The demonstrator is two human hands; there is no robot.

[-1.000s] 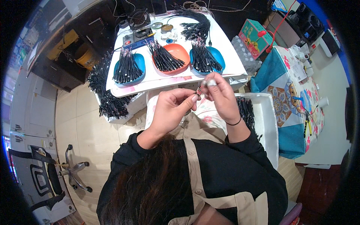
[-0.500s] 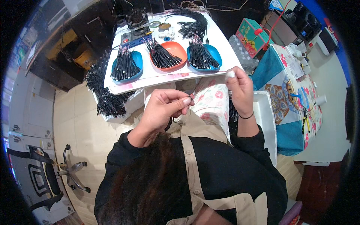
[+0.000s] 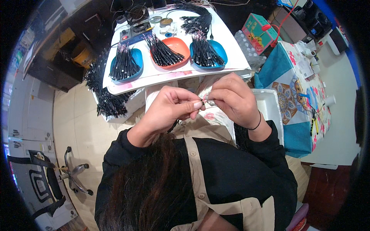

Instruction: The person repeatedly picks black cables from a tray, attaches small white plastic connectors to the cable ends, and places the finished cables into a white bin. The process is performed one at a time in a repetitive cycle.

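Between my left thumb and forefinger is the end of a black cable (image 3: 202, 102), its thin reddish wires showing at the tip. My left hand (image 3: 172, 106) is closed in a pinch on it, and a dark loop of the cable hangs below the palm. My right hand (image 3: 236, 99) meets it from the right, its thumb and fingertips pinched at the fine wire ends. Ahead on the white table, bundles of black cables lie in a left blue tray (image 3: 139, 57), an orange tray (image 3: 182, 47) and a right blue tray (image 3: 221, 52).
A pile of black cables (image 3: 111, 96) fills a white box at the left. Another white foam box (image 3: 274, 119) stands at my right. Behind the trays are a blue soldering unit (image 3: 137, 37), a small fan (image 3: 137, 14) and a round tin (image 3: 165, 22). Pliers (image 3: 315, 125) lie on the cloth-covered side table.
My right hand has come down and left from near the table's edge to the cable end at my left fingertips. My left hand has shifted slightly, keeping its pinch.
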